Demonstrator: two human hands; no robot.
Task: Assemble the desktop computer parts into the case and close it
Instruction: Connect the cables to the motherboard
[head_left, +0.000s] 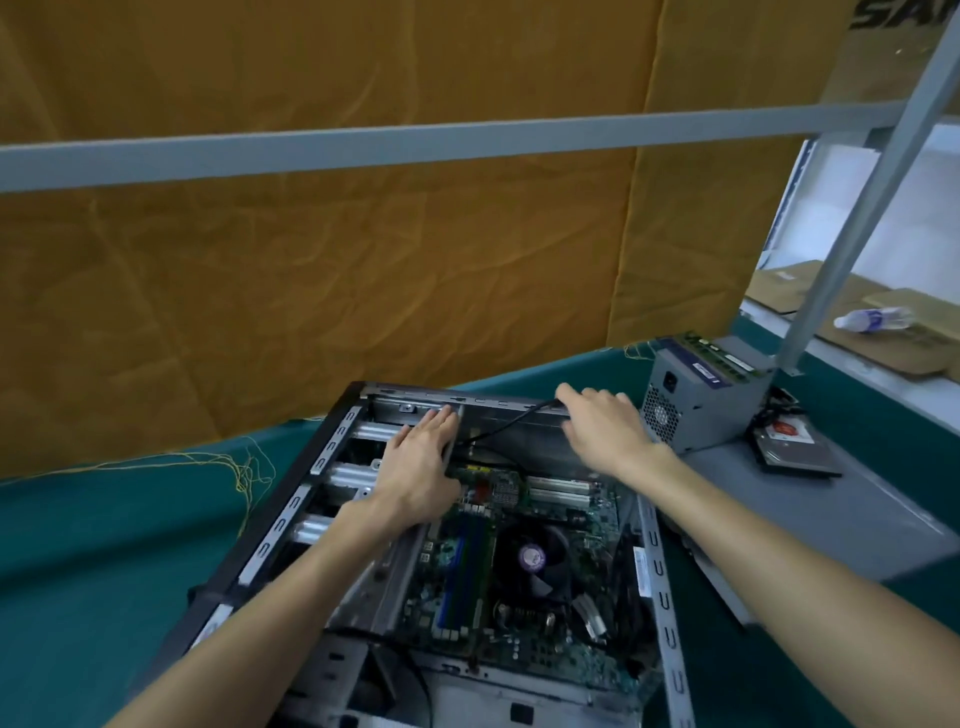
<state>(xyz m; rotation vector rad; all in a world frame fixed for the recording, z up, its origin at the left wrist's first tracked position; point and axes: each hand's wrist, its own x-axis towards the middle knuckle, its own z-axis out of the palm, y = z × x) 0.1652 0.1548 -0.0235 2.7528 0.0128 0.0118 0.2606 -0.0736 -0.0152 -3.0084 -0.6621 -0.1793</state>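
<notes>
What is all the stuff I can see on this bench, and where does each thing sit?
open grey metal computer case: one, lying on the green cloth, centre
green motherboard with a black round fan: one, inside the case
thin black cable: one, running across the far end of the case
grey boxy power supply: one, right of the case, outside it
dark flat disk drive: one, on the grey panel beside the power supply
clear plastic bottle: one, lying on cardboard, far right
yellow thread: a loose tangle, on the cloth at left
left hand: flat, fingers straight, on the case's inner bracket
right hand: on the case's far edge, at the cable
</notes>
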